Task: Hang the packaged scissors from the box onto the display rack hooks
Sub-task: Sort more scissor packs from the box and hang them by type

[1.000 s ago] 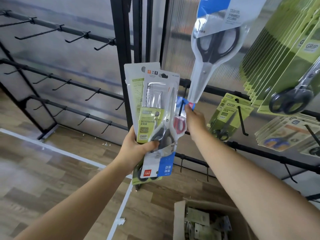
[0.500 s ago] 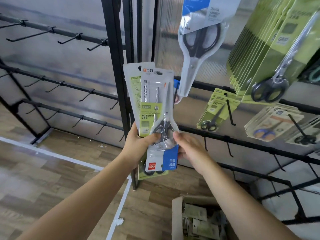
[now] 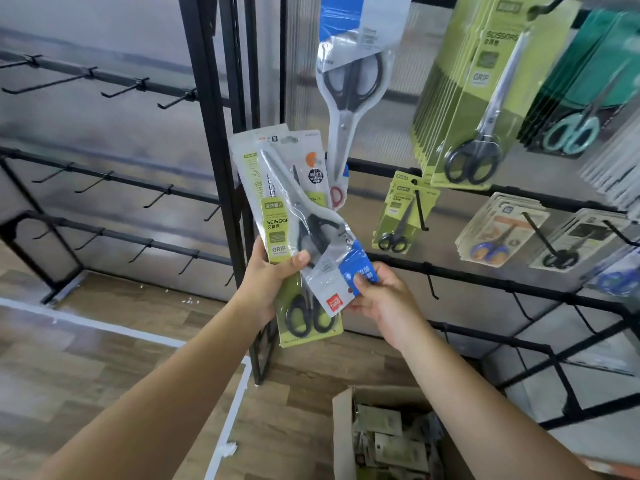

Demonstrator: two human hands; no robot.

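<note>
Left hand (image 3: 266, 285) grips the pack stack (image 3: 277, 209); right hand (image 3: 377, 299) pinches the blue-white scissors pack (image 3: 332, 275) (slide it out toward 4 o'clock, then flip hole-up).

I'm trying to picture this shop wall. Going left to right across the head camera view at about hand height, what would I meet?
Bare black hooks → black rack post → left hand holding a fan of scissors packs → right hand pinching the blue-cornered pack → small green pack → orange-and-blue scissors packs.
</note>
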